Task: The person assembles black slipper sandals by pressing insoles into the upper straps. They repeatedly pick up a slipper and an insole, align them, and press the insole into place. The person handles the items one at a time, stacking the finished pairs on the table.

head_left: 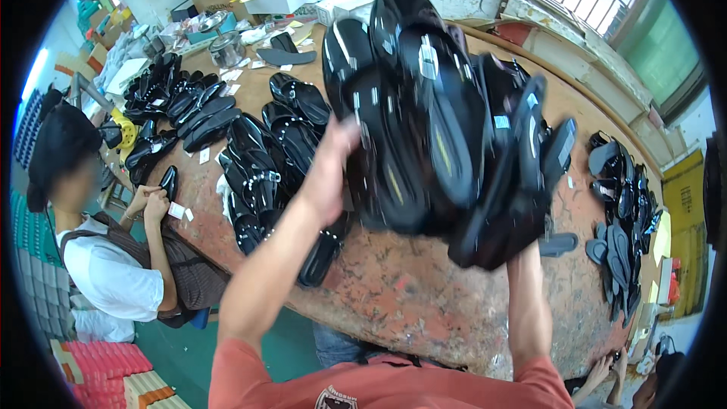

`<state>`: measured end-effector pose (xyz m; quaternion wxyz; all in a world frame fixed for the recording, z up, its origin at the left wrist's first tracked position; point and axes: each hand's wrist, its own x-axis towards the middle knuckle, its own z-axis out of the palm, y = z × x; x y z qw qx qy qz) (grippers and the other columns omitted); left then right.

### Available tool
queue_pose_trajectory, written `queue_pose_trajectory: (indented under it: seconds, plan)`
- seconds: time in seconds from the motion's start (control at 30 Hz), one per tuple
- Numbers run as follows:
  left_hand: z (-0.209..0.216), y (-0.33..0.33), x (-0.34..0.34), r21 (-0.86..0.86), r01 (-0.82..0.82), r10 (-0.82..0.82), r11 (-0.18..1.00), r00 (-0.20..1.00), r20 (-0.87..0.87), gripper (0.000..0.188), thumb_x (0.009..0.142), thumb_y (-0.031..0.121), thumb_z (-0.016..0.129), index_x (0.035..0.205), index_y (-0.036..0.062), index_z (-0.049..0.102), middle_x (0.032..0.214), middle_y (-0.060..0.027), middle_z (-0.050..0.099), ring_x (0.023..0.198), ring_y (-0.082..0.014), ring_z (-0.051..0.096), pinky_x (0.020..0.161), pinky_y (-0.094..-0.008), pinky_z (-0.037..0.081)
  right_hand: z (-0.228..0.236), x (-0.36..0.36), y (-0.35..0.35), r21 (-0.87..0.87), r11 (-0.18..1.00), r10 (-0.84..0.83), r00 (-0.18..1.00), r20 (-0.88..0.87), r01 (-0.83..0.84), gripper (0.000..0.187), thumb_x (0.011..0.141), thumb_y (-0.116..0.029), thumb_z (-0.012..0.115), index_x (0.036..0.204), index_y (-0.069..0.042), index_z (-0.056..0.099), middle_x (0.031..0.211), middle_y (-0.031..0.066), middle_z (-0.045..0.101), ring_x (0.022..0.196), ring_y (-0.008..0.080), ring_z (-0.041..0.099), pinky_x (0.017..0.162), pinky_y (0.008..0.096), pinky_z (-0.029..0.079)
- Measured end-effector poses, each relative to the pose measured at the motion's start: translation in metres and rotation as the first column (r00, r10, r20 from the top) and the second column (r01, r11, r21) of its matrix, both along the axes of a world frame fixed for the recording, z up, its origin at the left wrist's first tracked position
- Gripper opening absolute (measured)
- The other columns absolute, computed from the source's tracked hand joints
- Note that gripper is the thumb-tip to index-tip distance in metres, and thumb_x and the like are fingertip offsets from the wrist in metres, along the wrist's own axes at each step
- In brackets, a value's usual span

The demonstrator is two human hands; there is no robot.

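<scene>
A wide bundle of glossy black buckled shoes [386,106] is lifted above the table between my two hands. My left hand [333,167] grips its left side, the thumb against the nearest shoe and the other fingers mostly hidden behind. From below, my right forearm [528,303] reaches up to the right end of the bundle, where the shoes cover my right hand as it holds them. Dark insoles and silver buckles face me, and the shoes at the right are smeared by motion. Just left of my left hand, rows of black shoes [257,159] stand on the table.
The worn brown table [424,295] carries more black shoes [204,110] at left and a shoe pile [621,182] at right. A metal pot [227,49] and loose soles [284,53] lie at the back. A co-worker [113,257] handles a shoe at left; another person's hands [602,371] show lower right.
</scene>
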<state>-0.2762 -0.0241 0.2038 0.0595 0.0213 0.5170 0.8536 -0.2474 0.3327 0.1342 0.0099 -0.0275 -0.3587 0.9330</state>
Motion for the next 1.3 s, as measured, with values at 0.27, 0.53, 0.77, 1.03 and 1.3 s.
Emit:
queue_pose_trajectory:
  seconds: [0.27, 0.53, 0.77, 1.03, 1.3]
  plan:
    - [-0.033, -0.130, -0.232, -0.951, 0.012, 0.132, 0.308, 0.990, 0.055, 0.120, 0.084, 0.088, 0.058, 0.156, -0.0075, 0.053, 0.163, -0.0346, 0.046, 0.155, -0.0457, 0.044, 0.127, -0.0517, 0.035, -0.083, -0.256, -0.163, 0.346, 0.924, 0.122, 0.983, 0.136, -0.162, 0.070, 0.098, -0.040, 0.076, 0.154, -0.010, 0.047, 0.143, 0.0148, 0.064, 0.124, 0.0302, 0.066, 0.106, 0.0464, 0.056]
    - [-0.019, -0.020, -0.252, -0.890, -0.453, -0.296, -0.051, 0.858, -0.419, 0.082, 0.092, 0.060, 0.071, 0.160, 0.0175, 0.055, 0.180, -0.0194, 0.021, 0.156, -0.0460, 0.040, 0.127, -0.0534, 0.037, -0.089, -0.257, -0.204, 0.976, 0.185, -0.142, 0.985, -0.093, 0.119, 0.121, 0.086, -0.037, 0.089, 0.173, -0.009, 0.009, 0.169, 0.0375, 0.025, 0.153, 0.0603, 0.031, 0.126, 0.0635, 0.032]
    - [-0.012, 0.015, -0.226, -0.903, -0.222, -0.323, -0.368, 0.941, -0.100, 0.124, 0.064, 0.091, 0.079, 0.167, 0.0288, 0.047, 0.182, -0.0180, -0.006, 0.148, -0.0601, 0.044, 0.119, -0.0761, 0.037, -0.091, -0.276, -0.139, 0.520, 0.843, 0.166, 0.986, -0.014, -0.134, 0.108, 0.092, -0.034, 0.067, 0.175, -0.006, 0.003, 0.171, 0.0256, 0.035, 0.160, 0.0351, 0.034, 0.126, 0.0482, 0.037]
    - [-0.049, 0.038, -0.208, -0.766, -0.327, -0.255, -0.554, 0.942, -0.218, 0.138, 0.060, 0.079, 0.089, 0.170, 0.0126, 0.037, 0.182, -0.0216, -0.005, 0.141, -0.0589, 0.051, 0.114, -0.0812, 0.034, -0.073, -0.287, -0.164, 0.753, 0.615, 0.203, 0.970, 0.136, -0.235, 0.125, 0.093, -0.093, 0.041, 0.175, -0.005, 0.007, 0.181, 0.0290, 0.004, 0.168, 0.0420, -0.003, 0.134, 0.0515, 0.006]
    - [-0.054, 0.036, -0.213, -0.817, -0.447, -0.408, -0.365, 0.865, -0.292, 0.127, 0.062, 0.062, 0.096, 0.162, 0.0046, 0.046, 0.176, -0.0330, 0.006, 0.130, -0.0539, 0.061, 0.107, -0.0603, 0.054, -0.064, -0.497, -0.136, 0.225, -0.802, 0.442, 0.803, -0.399, 0.553, 0.067, 0.080, -0.035, 0.087, 0.145, -0.025, 0.070, 0.173, 0.0178, 0.037, 0.164, 0.0427, 0.024, 0.129, 0.0648, 0.028]
